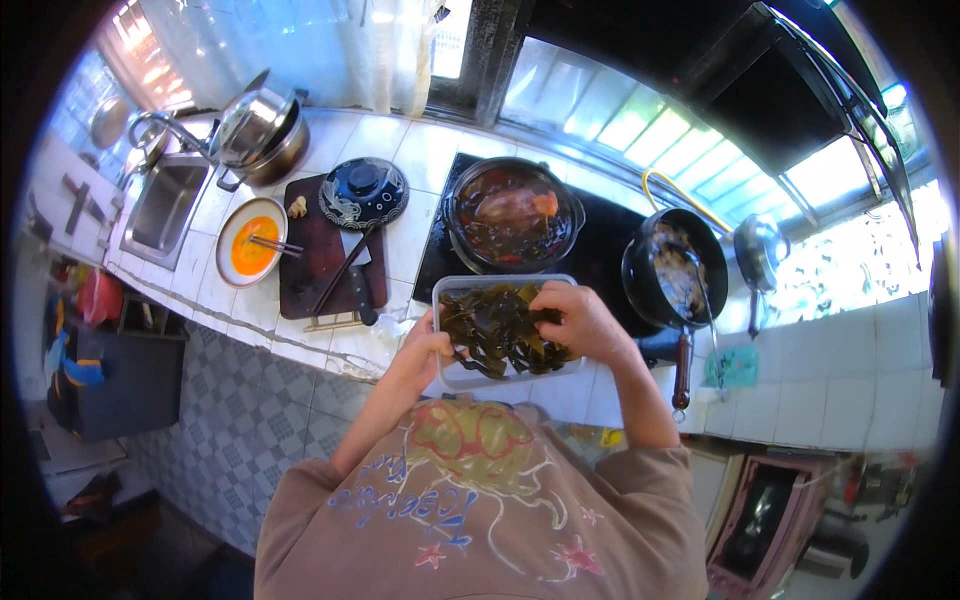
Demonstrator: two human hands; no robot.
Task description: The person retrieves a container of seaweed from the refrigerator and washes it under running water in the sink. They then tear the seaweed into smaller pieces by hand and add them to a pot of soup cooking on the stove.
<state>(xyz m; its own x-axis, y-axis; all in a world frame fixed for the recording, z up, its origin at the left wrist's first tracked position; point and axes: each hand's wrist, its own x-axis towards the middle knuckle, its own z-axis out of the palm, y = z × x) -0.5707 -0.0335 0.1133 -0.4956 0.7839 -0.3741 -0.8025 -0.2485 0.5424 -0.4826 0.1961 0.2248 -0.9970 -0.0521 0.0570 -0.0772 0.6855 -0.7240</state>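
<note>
My left hand (418, 352) grips the left wall of a clear plastic container (480, 384), held in front of my shirt at the counter's edge. Dark green kelp strips (491, 322) fill most of it. Over the container's right side, my right hand (581, 319) has its fingers closed on some of the kelp. Just beyond stands a dark pot (456, 259) on the black cooktop (600, 225). Inside that pot, a large piece of meat (506, 206) sits in dark broth with red bits.
A wok (675, 266) with food in liquid stands right, its wooden handle (682, 371) pointing toward me. Left lie a cutting board (300, 277), a knife (361, 289), a patterned lid (364, 193) and a bowl of beaten egg (253, 246) with chopsticks. Steel pots (262, 142) stand beside the sink (166, 206).
</note>
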